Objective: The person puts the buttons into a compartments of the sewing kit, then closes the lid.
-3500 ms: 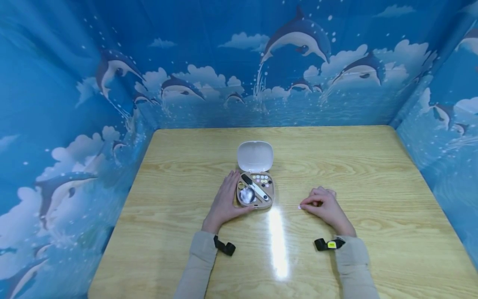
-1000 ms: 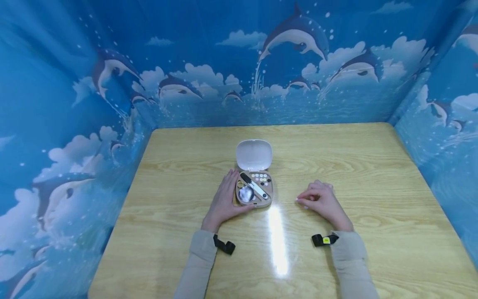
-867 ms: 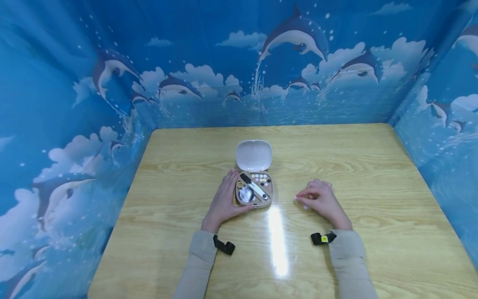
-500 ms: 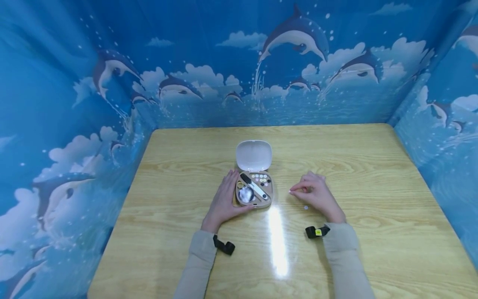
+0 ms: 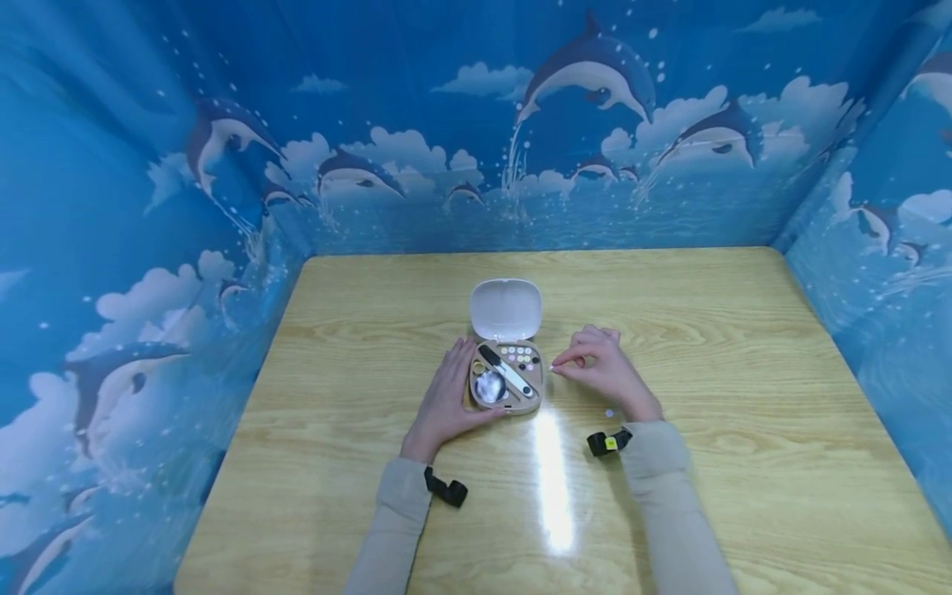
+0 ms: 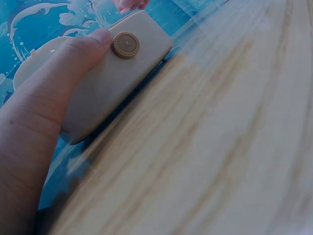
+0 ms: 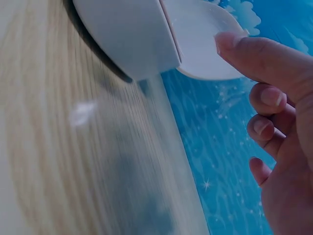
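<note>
An open sewing kit box (image 5: 540, 395) lies on the table with its white lid (image 5: 507, 309) tipped back. Inside are several small buttons (image 5: 525, 352), a black-and-white tool (image 5: 506, 370), a shiny silver disc (image 5: 491, 387) and a gold ring (image 5: 478, 367). My left hand (image 5: 445, 403) holds the box's left side, with its thumb along the front wall beside the round catch (image 6: 125, 45). At the box's right edge, my right hand (image 5: 604, 370) pinches a small white piece, apparently a button (image 5: 553, 368), between thumb and forefinger. Another small pale button (image 5: 609, 412) lies on the table beneath the right wrist.
The wooden table (image 5: 744, 372) extends on both sides of the box. A blue dolphin-print curtain (image 5: 416, 198) hangs behind it and along the sides. Black camera straps sit on both wrists, and a bright glare streak (image 5: 554, 487) crosses the tabletop in front.
My right hand has lifted the small white button and carried it left to the box's right edge, uncovering the other button on the table. The left hand and box have stayed put.
</note>
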The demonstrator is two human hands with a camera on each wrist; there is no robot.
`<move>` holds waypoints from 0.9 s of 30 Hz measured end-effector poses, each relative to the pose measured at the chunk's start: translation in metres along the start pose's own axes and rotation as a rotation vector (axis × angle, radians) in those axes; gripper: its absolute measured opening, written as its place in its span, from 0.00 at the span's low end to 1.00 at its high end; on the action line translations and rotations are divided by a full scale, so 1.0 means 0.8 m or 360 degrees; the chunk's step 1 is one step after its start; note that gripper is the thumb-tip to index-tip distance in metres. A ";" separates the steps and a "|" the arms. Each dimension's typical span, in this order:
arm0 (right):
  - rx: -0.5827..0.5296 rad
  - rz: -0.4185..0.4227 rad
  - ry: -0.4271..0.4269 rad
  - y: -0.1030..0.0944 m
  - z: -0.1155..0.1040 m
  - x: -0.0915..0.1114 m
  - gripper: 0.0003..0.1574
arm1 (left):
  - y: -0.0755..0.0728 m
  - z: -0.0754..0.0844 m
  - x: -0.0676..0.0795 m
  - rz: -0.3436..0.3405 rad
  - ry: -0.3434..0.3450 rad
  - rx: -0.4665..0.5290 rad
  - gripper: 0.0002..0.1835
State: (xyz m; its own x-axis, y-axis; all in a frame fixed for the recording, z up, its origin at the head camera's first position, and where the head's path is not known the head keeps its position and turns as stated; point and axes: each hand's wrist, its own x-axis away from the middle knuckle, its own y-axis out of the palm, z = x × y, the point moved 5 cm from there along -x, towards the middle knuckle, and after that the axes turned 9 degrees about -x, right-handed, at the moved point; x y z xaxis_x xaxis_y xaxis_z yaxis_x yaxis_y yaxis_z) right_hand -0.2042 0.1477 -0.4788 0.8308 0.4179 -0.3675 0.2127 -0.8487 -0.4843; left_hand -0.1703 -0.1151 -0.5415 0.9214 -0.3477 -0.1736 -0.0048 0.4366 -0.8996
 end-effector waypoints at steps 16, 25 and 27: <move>0.0086 -0.0302 0.0194 0.035 0.000 -0.029 0.06 | -0.002 0.002 0.001 0.0024 0.0036 0.0013 0.67; 0.0175 -0.0393 0.0156 0.044 -0.002 -0.035 0.07 | -0.002 0.000 0.000 0.0033 0.0047 0.0012 0.67; 0.0187 -0.0407 0.0161 0.046 -0.003 -0.036 0.07 | -0.002 0.001 0.000 0.0033 0.0047 0.0014 0.67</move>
State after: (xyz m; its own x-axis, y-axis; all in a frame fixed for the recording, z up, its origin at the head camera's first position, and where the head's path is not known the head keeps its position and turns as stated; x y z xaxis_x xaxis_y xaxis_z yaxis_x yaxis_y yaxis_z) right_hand -0.2195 0.1039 -0.4840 0.8061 0.5741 -0.1437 0.3656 -0.6741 -0.6419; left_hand -0.1701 -0.1155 -0.5398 0.9092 -0.3629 -0.2040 -0.0201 0.4513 -0.8922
